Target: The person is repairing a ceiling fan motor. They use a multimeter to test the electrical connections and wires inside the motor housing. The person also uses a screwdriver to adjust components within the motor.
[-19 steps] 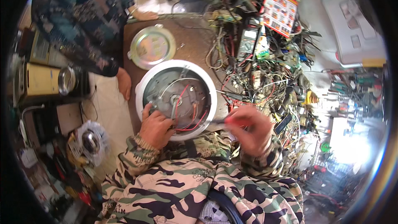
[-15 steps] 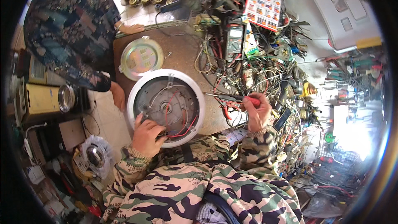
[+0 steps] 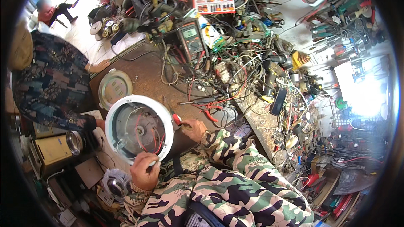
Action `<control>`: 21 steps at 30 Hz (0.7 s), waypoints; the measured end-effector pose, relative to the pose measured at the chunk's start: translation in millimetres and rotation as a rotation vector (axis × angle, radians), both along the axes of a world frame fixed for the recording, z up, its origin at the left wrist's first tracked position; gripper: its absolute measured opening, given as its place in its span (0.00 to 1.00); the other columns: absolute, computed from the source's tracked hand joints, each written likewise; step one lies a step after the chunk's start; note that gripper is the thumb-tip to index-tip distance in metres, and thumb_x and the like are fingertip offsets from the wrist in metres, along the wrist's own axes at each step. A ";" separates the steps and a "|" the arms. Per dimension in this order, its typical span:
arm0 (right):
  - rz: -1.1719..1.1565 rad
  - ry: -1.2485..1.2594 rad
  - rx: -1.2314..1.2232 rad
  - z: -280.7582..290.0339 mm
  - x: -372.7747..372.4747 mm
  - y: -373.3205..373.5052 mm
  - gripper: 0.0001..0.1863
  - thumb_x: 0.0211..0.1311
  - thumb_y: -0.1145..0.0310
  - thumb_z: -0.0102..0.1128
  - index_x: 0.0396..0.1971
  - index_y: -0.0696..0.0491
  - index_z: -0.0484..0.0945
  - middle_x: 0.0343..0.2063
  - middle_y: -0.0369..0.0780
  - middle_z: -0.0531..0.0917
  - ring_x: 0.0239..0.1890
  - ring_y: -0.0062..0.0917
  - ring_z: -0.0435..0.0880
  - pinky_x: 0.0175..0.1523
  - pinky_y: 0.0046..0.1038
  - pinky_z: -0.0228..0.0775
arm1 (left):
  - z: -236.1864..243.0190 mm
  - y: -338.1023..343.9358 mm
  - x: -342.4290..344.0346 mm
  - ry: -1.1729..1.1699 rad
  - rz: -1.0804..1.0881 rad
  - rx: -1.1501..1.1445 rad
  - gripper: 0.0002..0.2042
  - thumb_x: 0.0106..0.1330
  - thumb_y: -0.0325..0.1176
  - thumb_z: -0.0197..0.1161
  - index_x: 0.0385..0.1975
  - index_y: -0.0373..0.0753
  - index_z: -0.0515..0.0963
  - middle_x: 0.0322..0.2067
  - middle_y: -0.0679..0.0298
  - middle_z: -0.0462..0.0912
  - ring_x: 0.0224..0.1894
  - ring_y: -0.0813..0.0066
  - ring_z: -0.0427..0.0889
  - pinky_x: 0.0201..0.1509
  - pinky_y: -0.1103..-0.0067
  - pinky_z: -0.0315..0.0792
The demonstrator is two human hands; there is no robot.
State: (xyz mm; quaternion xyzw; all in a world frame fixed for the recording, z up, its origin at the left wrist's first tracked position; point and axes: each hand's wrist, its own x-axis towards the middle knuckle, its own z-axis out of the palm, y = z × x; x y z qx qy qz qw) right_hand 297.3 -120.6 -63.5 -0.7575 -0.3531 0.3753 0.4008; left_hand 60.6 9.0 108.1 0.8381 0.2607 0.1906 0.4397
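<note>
A round white lamp housing [image 3: 167, 120] lies tilted on the brown workbench [image 3: 145, 68] in front of me. Inside its grey bowl run red and white wires. My left hand [image 3: 144, 171] is closed on the near rim, thumb and fingers pinching the edge. Just right of the housing, my right hand [image 3: 194, 130] is closed round the end of a red-handled screwdriver [image 3: 176, 120], its shaft pointing away from me beside the rim. Behind the housing rests a round metal disc [image 3: 115, 87] with pale square patches. Pliers with red handles [image 3: 213, 113] lie to the right of my right hand.
A multimeter [image 3: 192, 38] stands among tangled wires and parts at the back. A dark phone [image 3: 278, 101] lies on the cluttered right side. At the left, a person in a dark patterned top [image 3: 52, 77] rests a hand on the bench edge. Another person [image 3: 52, 12] sits farther off.
My left hand has moved from the wires inside the housing to its near rim. My right hand has brought the screwdriver left, beside the housing, which now tilts. The view has shifted.
</note>
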 end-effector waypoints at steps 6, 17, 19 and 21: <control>-0.338 -0.852 0.151 36.8 127.7 -41.8 0.10 0.56 0.71 0.71 0.38 0.56 0.85 0.36 0.46 0.87 0.37 0.40 0.88 0.43 0.35 0.82 | -5.6 -19.7 15.5 -0.007 -0.085 -0.054 0.07 0.60 0.26 0.70 0.37 0.33 0.84 0.36 0.53 0.87 0.40 0.56 0.87 0.48 0.68 0.79; -0.293 -0.672 -0.682 -6.0 345.2 -19.5 0.22 0.63 0.52 0.60 0.42 0.57 0.85 0.45 0.58 0.86 0.50 0.55 0.85 0.56 0.50 0.78 | 5.4 -31.8 29.0 0.021 -0.088 -0.020 0.10 0.60 0.24 0.70 0.42 0.36 0.84 0.36 0.54 0.86 0.41 0.54 0.85 0.46 0.68 0.79; -0.269 -0.807 -0.474 18.9 323.5 -29.7 0.18 0.62 0.54 0.60 0.39 0.53 0.86 0.37 0.56 0.86 0.44 0.57 0.85 0.52 0.52 0.77 | 4.8 -35.7 26.0 0.002 -0.007 -0.054 0.10 0.60 0.23 0.70 0.41 0.36 0.84 0.35 0.54 0.85 0.40 0.55 0.84 0.45 0.68 0.79; -0.223 -0.738 -0.403 2.1 327.6 -24.8 0.19 0.63 0.50 0.63 0.33 0.53 0.86 0.34 0.54 0.86 0.39 0.54 0.85 0.46 0.51 0.76 | 5.4 -43.7 16.9 0.013 0.071 -0.041 0.10 0.60 0.23 0.70 0.41 0.35 0.84 0.35 0.53 0.85 0.40 0.55 0.84 0.44 0.68 0.78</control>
